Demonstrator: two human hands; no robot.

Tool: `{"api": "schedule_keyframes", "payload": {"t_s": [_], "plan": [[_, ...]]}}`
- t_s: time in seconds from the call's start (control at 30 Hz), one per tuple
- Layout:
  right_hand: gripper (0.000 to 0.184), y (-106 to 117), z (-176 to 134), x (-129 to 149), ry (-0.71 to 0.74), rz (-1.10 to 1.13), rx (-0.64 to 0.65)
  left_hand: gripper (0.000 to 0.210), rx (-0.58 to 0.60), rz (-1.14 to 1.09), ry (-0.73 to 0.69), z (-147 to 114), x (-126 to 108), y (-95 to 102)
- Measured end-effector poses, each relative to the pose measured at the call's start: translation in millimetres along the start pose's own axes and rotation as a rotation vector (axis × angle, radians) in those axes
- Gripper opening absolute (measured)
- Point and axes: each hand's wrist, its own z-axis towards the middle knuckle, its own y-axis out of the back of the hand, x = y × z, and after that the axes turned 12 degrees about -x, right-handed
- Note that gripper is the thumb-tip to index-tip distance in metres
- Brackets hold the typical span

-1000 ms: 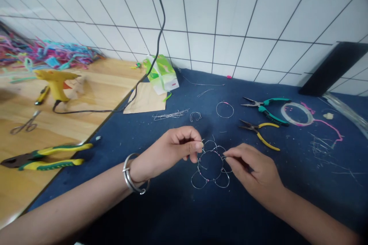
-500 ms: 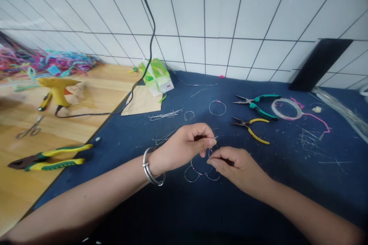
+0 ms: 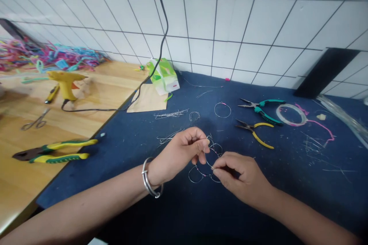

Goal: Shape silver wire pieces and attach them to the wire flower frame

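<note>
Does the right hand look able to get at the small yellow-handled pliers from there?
Probably yes: nothing sizeable lies between the right hand and the small yellow-handled pliers. That hand is pinching a thin wire, though, and may need to release it first.

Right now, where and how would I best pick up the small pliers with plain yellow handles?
Probably by both yellow handles, coming from the right: the pliers lie flat, their pointed jaws facing left and the handles splayed open to the right. Your right hand is nearer, but must first release the wire it pinches.
</note>
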Motion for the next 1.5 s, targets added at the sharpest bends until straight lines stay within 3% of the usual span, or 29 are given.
{"api": "schedule_keyframes", "payload": {"t_s": [0.2,0.43,0.6,0.73,0.9,1.1,1.5], "plan": [[0.015,0,0,0,-0.004,0.005,-0.042,0.017,-0.005,-0.096,0.058,-1,8,-0.4],[0.014,0,4,0,-0.102,0.044,-0.106,0.014,-0.027,-0.126,0.005,1,12,2.9],[0.011,0,6,-3,-0.238,0.147,-0.128,0.011,0.015,-0.11,-0.022,0,14,2.9],[0.021,2,6,-9,-0.374,0.298,-0.103,0.012,-0.014,-0.151,0.024,-4,12,0.3],[0.02,2,3,-9,-0.326,0.394,-0.126,0.011,-0.107,-0.307,0.113,-8,8,0.1],[0.014,0,2,-5,-0.301,0.378,-0.196,0.01,-0.034,-0.393,0.169,-10,9,-1.9],[0.013,-6,4,-9,-0.454,0.797,-0.184,0.009,0.022,-0.572,0.192,-13,14,-7.6]]}}
